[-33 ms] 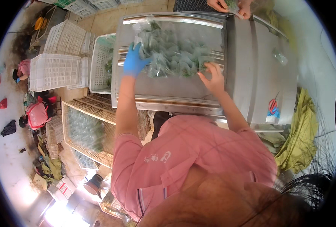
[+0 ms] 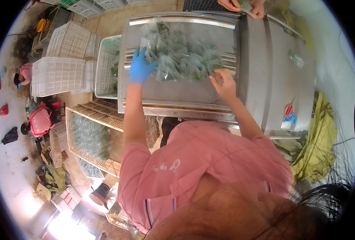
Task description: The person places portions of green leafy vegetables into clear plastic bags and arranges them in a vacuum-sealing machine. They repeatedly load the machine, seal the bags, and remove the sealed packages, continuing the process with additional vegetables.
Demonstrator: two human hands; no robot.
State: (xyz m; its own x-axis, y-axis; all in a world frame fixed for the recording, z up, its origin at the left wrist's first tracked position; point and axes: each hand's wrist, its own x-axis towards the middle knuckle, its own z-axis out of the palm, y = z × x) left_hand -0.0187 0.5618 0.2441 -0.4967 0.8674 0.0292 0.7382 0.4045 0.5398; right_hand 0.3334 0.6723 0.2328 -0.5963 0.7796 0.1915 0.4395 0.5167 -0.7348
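Observation:
Clear plastic bags [image 2: 185, 58] of green leafy produce lie in overlapping rows on a metal work table [image 2: 185, 94]. My left hand [image 2: 140, 69], in a blue glove, is at the left end of the rows, its fingers spread and the thumb reaching toward the bags. At the right end is my bare right hand [image 2: 226, 85], thumb and fingers curved apart beside the last bag. Neither hand visibly grips anything. Whether the right fingertips touch the plastic is hard to tell.
A white crate [image 2: 99, 86] with greens stands against the table's left side; stacked white crates [image 2: 57, 76] are beyond. Lower left, a tan crate [image 2: 115, 140] holds more bags. Red scissors [image 2: 288, 110] lie on the right-hand counter [image 2: 289, 80]. Another person's hands [image 2: 257, 9] hold a bag at the far edge.
Both hands have shifted very slightly, the right one a little nearer to me. The bags lie in practically the same place.

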